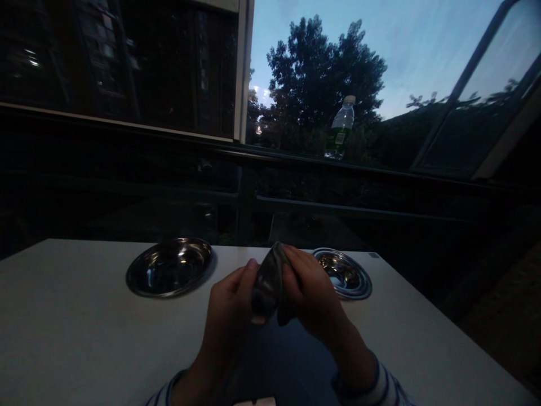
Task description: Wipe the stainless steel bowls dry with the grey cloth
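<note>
My left hand [226, 307] is closed round the side of a small shiny metal bowl [264, 287], seen edge-on and tilted in front of me. My right hand [315, 290] is closed on a dark grey-green cloth [285, 307], which it presses against the bowl's right side and upper edge. Both hands are held over the near middle of the white table [88, 338]. Dim light and the fingers hide much of the bowl's shape.
A wide steel dish [169, 270] lies at the back left. Behind my right hand sit round steel dishes [359, 287], apparently stacked. A plastic bottle [340, 127] with a green label stands on the window ledge. A pale pink object [256, 401] shows at the bottom edge.
</note>
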Action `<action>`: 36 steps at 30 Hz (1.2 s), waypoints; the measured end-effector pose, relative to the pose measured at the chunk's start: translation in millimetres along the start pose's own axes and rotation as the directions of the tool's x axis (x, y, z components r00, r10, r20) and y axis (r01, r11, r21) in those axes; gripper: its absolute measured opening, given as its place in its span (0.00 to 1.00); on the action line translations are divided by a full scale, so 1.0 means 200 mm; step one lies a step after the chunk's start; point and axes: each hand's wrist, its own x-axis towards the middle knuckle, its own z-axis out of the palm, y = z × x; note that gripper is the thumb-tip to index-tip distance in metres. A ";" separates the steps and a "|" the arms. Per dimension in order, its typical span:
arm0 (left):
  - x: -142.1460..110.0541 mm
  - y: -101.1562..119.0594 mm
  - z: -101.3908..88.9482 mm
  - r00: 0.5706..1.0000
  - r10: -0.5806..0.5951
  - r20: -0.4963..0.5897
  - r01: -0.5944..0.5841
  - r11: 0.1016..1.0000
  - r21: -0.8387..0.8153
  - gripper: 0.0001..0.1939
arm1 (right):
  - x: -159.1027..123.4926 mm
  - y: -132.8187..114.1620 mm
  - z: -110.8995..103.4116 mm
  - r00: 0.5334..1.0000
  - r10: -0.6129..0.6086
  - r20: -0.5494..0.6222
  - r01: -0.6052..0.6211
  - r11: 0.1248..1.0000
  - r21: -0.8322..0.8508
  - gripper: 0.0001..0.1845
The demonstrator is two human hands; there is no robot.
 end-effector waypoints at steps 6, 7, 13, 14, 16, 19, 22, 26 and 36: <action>0.03 0.05 -0.01 0.990 -0.133 -0.041 0.126 0.981 -0.148 0.16 | -0.04 -0.14 0.00 0.975 -0.213 0.057 0.217 0.975 -0.056 0.17; 0.03 0.06 -0.01 0.991 -0.126 -0.050 0.117 0.980 -0.159 0.16 | -0.05 -0.15 0.01 0.969 -0.236 0.069 0.240 0.970 -0.048 0.18; 0.03 0.02 -0.02 0.993 -0.091 -0.077 0.084 0.993 -0.087 0.17 | -0.02 -0.11 -0.01 0.990 -0.144 0.015 0.144 0.988 -0.047 0.17; 0.02 0.01 -0.02 0.995 -0.079 -0.062 0.074 0.995 -0.066 0.17 | -0.01 -0.08 -0.01 0.995 -0.103 -0.003 0.103 0.994 -0.038 0.18; 0.02 -0.01 -0.02 0.999 -0.033 -0.039 0.032 0.999 -0.027 0.17 | 0.00 -0.03 -0.02 1.000 -0.008 -0.012 0.008 1.000 0.009 0.18; 0.01 -0.01 -0.03 1.000 -0.006 -0.010 0.005 1.000 -0.014 0.16 | 0.01 0.04 -0.03 0.992 0.126 0.019 -0.127 0.986 0.110 0.18; 0.02 0.01 -0.03 0.999 -0.039 0.005 0.039 0.998 -0.051 0.16 | 0.02 0.05 -0.04 0.989 0.144 0.014 -0.145 0.979 0.142 0.18; 0.02 0.04 -0.02 0.997 -0.069 -0.045 0.064 0.991 -0.114 0.14 | 0.00 -0.01 -0.04 0.999 -0.047 -0.021 0.048 0.998 0.037 0.18; 0.04 0.02 -0.03 0.989 -0.137 -0.055 0.117 0.954 -0.275 0.11 | -0.03 -0.15 -0.02 0.968 -0.245 0.052 0.247 0.969 -0.016 0.17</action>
